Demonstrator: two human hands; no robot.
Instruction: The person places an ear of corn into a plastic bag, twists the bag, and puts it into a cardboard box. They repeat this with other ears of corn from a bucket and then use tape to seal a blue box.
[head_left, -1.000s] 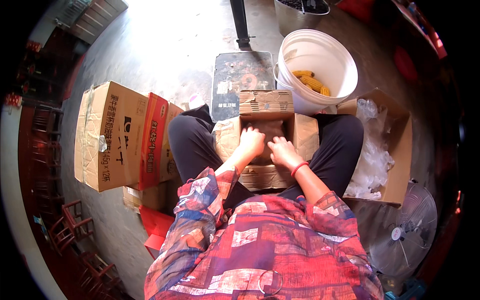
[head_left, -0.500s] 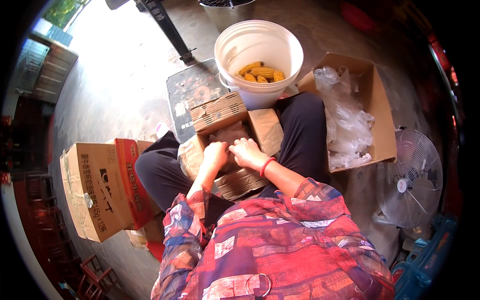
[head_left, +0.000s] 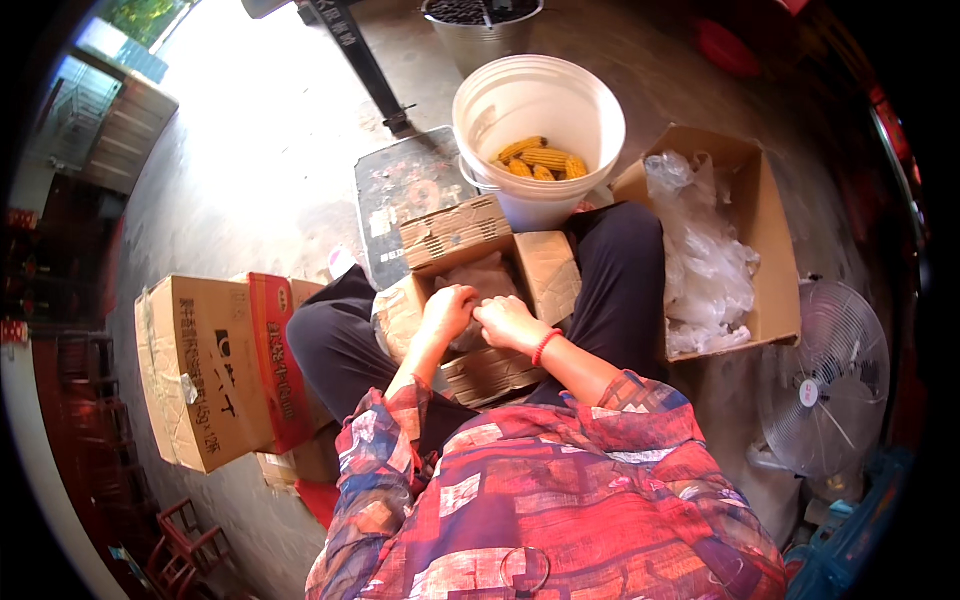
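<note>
Between my legs stands an open cardboard box [head_left: 450,232] with its flaps folded out. A thin, see-through plastic bag [head_left: 487,277] lies crumpled inside it. Over the box, my left hand [head_left: 449,312] is closed with bent fingers on the bag's plastic. Close beside it, my right hand [head_left: 508,322], with a red band at the wrist, pinches the same bag. The fingertips of both hands are partly hidden. Just beyond the box, a white bucket [head_left: 540,210] holds several yellow corn cobs [head_left: 543,158].
At my right, a cardboard carton [head_left: 772,235] is filled with clear plastic bags [head_left: 705,270], and a fan [head_left: 825,380] stands behind it. Stacked cartons [head_left: 205,375] are on my left. A platform scale [head_left: 385,200] lies ahead, near a metal bucket [head_left: 483,38] of dark pieces.
The whole scene has shifted slightly right and down in the picture. My hands stay close together over the box, and the plastic between them has moved a little.
</note>
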